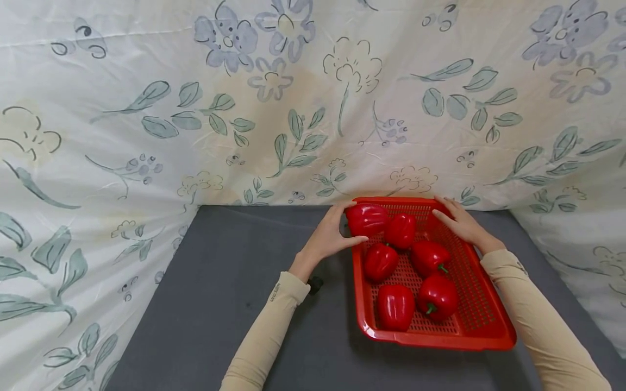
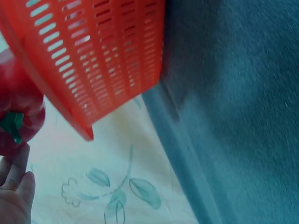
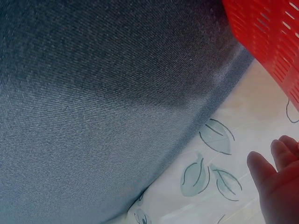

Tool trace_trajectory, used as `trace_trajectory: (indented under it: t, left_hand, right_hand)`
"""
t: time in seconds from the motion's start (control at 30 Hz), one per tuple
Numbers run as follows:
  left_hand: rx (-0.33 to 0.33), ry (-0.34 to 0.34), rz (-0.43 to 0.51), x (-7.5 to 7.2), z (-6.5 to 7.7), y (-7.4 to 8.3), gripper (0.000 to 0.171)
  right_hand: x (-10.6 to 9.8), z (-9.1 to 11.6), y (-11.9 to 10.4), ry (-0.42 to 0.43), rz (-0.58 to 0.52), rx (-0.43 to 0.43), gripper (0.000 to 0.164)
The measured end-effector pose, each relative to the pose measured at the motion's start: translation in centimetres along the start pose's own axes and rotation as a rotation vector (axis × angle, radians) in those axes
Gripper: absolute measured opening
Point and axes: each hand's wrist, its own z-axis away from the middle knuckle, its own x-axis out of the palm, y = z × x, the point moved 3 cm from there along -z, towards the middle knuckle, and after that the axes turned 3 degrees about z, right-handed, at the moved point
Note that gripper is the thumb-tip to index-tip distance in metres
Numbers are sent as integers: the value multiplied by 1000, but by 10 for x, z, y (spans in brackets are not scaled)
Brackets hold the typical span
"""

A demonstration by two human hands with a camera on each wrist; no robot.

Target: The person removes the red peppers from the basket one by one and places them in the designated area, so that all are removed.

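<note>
A red plastic basket [image 1: 435,341] with slotted walls holds several shiny red bell peppers, among them a front-left pepper [image 1: 395,307] and one with a green stem [image 1: 437,296]. At the back-left corner my left hand [image 1: 329,233] grips another red bell pepper [image 1: 368,219], fingers and thumb at opposite sides of its end, which juts over the rim. The left wrist view shows fingertips against this pepper [image 2: 28,109], near its green stem. My right hand [image 1: 462,224] lies at the back-right corner, fingers extended over the basket's rim, thumb spread toward the inside.
The basket stands on a dark grey table [image 1: 220,293]. A floral curtain [image 1: 293,108] hangs behind the table and along both sides. A small black object [image 1: 315,284] shows beside my left wrist.
</note>
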Motion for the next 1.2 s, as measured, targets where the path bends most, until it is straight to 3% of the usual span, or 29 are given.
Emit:
trace_trajectory:
  t: [0.27, 0.47, 0.8, 1.2]
  left_hand:
    - [-34, 64, 36, -19, 13, -7, 75]
    - [-67, 75, 36, -29, 25, -14, 75]
    - [-86, 87, 31, -38, 40, -25, 73]
    - [-180, 120, 15, -50, 61, -41, 72]
  right_hand:
    - [0, 0, 0, -19, -7, 14, 67]
    - [1, 2, -2, -24, -7, 15, 67]
    - [-1, 3, -4, -16, -6, 15, 66]
    - [0, 3, -2, -20, -7, 21, 67]
